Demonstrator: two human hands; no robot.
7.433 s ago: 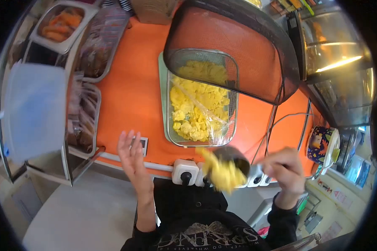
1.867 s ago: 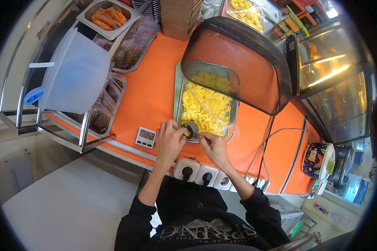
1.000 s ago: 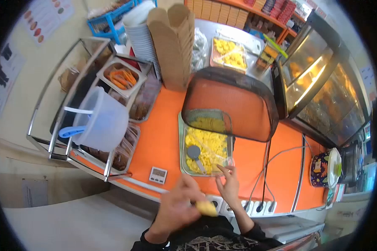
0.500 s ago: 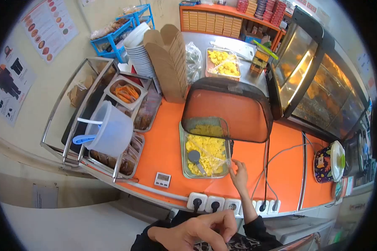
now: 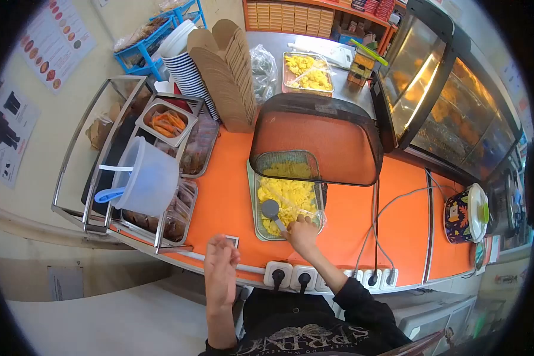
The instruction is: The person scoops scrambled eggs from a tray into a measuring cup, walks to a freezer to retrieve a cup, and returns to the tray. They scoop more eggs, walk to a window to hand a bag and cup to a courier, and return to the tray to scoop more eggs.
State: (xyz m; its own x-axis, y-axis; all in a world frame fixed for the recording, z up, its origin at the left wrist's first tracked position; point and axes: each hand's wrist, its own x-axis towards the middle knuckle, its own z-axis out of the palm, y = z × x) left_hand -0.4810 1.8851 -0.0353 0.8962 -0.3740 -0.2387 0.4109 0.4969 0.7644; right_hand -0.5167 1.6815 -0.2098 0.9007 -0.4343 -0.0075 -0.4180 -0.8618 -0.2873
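A glass dish (image 5: pixel 253 221) of crumbly yellow food (image 5: pixel 291 199), which looks like scrambled egg, sits at the middle of the orange counter. A grey scoop (image 5: pixel 270 208) lies in the food, its handle pointing toward me. My right hand (image 5: pixel 302 235) is at the dish's near edge, with closed fingers around the handle's end. To the left, my left hand (image 5: pixel 221 272) is raised above the counter edge, empty, with loosely bent fingers. Behind its fingertips, a small white timer (image 5: pixel 235 241) is mostly hidden. A dark mesh cover (image 5: pixel 317 139) overlaps the dish's far part.
At left, a metal rack (image 5: pixel 89 222) holds food trays and a translucent bucket (image 5: pixel 148 178). Stacked brown cartons (image 5: pixel 222 77) stand behind. A heated display case (image 5: pixel 451 95) is at right, near a patterned pot (image 5: pixel 466 215). Sockets (image 5: pixel 305 277) and cables line the front.
My right hand has moved left from the dish's right side onto the scoop handle. My left hand has risen and moved left, its fingers straightening from a curl. The view has shifted slightly.
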